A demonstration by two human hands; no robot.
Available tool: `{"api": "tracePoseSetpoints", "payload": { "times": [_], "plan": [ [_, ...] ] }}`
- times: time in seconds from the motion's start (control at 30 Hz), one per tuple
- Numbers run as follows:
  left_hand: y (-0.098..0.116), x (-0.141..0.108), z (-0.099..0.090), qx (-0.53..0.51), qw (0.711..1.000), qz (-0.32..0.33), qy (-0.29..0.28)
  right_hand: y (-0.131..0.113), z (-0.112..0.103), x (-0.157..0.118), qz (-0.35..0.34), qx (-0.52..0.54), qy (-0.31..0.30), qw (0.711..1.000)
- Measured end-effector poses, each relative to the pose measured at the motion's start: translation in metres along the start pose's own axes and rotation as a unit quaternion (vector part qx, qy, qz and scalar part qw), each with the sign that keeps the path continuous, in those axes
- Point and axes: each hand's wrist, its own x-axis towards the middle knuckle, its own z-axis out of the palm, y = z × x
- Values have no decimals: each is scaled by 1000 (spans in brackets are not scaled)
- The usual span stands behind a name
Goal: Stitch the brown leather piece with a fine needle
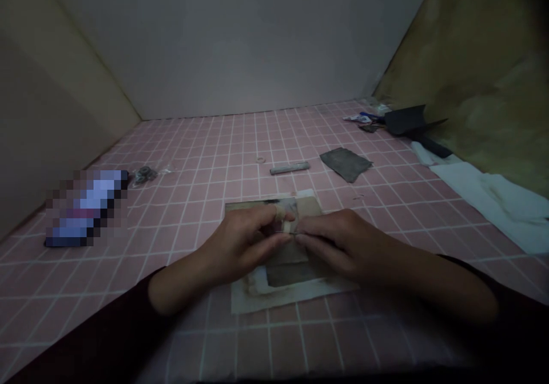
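My left hand (238, 241) and my right hand (349, 244) meet at the fingertips, both pinched closed around something small and pale that I cannot make out. Pale tape or a wrap shows around a left finger. Beneath the hands lie worn grey-brown sheets (287, 274), which look like sandpaper, overlapping on a stained white paper (253, 304). The hands cover much of this stack.
Beyond the hands lie a grey stick (289, 168), a pale ring (260, 160) and a dark grey sheet (345, 164). A blurred-out phone (88, 207) and small dark pieces (144, 174) are left. White paper (489, 195) and a black folded sheet (405, 120) lie right. Walls enclose the pink checked surface.
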Motion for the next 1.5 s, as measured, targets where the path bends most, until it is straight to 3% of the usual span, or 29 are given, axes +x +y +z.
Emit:
{"api": "tracePoseSetpoints", "payload": {
  "times": [0.2, 0.53, 0.63, 0.8, 1.1, 1.23, 1.33, 1.5],
  "plan": [
    [2, 1, 1, -84, 996, -41, 1, 5, 3, 0, 6, -70, 5, 998],
    [3, 3, 2, -116, 990, -75, 5, 6, 8, -2, 8, -138, 13, 990],
    [2, 2, 2, -75, 995, -57, 22, 3, 4, -2, 12, -90, 11, 996],
    [1, -1, 0, 10, 1000, 10, 23, 0, -7, 1, 15, 75, -52, 996],
    [6, 2, -4, -33, 999, -38, -16, 2, 5, 0, 26, -60, 4, 998],
    [1, 1, -1, 32, 999, 22, 8, 1, -4, 1, 33, 61, -52, 996],
    [2, 0, -1, 25, 999, 33, 1, 0, -8, 2, 42, 112, -82, 989],
    [6, 2, -4, -22, 999, -22, -17, 0, 2, 0, 25, -40, -5, 999]
  ]
}}
